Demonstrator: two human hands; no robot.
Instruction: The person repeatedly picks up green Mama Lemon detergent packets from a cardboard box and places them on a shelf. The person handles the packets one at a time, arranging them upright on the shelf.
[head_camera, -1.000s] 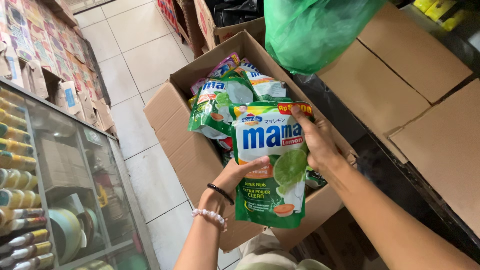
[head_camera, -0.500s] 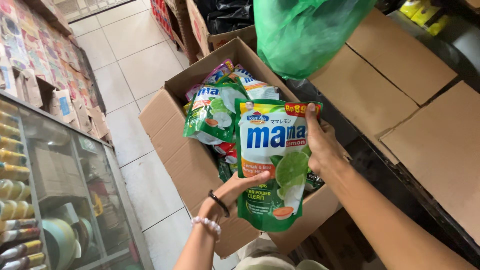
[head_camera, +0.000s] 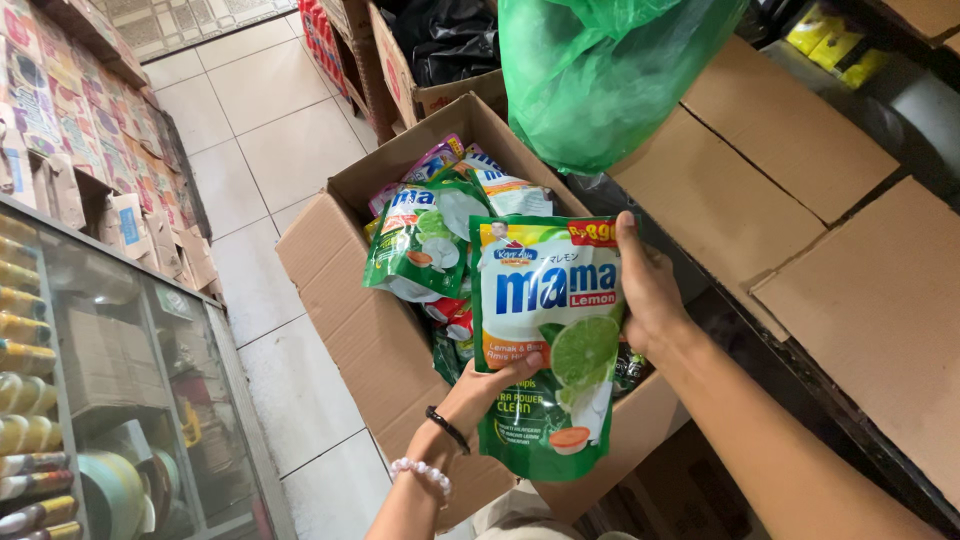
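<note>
A green refill pouch (head_camera: 548, 335) with a lime picture is held upright over an open cardboard box (head_camera: 345, 300). My left hand (head_camera: 482, 388) grips the pouch's lower left edge from beneath; a black band and a bead bracelet sit on that wrist. Behind the pouch's right edge is my right hand (head_camera: 648, 290), fingers wrapped around the upper right side. Several more green pouches (head_camera: 425, 240) lie piled inside the box.
A green plastic bag (head_camera: 600, 70) hangs above the box. Closed cardboard boxes (head_camera: 790, 160) are stacked at right. A glass display case (head_camera: 110, 400) with tubes and tape rolls stands at left. Packets line a shelf (head_camera: 70, 110) beside the tiled floor (head_camera: 270, 130).
The pouch and both hands have stayed over the box, with the left hand shifting slightly along the pouch's lower edge. The camera view has tilted a little.
</note>
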